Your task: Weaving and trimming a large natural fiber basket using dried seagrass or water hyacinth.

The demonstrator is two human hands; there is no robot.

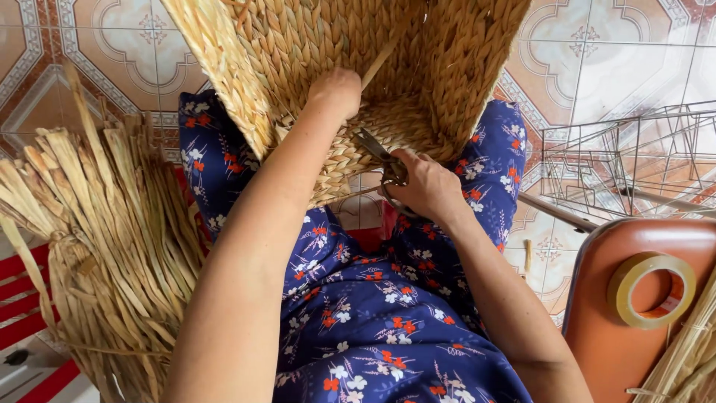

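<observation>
One woven basket (pixel 350 82), resting on the lap. Left hand (pixel 337 91) pressed inside it, fingers hidden, grip cannot be told. Right hand (pixel 421 186) closed around scissors (pixel 377 149) at the basket's rim. Dried reed bundle (pixel 112 246) beside; tape roll (pixel 650 289) on orange stool (pixel 619 351).

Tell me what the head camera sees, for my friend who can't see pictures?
A person's left hand reaches inside a woven straw basket held on their lap, while the right hand works scissors at its rim. A bundle of dried straw lies to the left; a tape roll sits on an orange stool to the right.
</observation>
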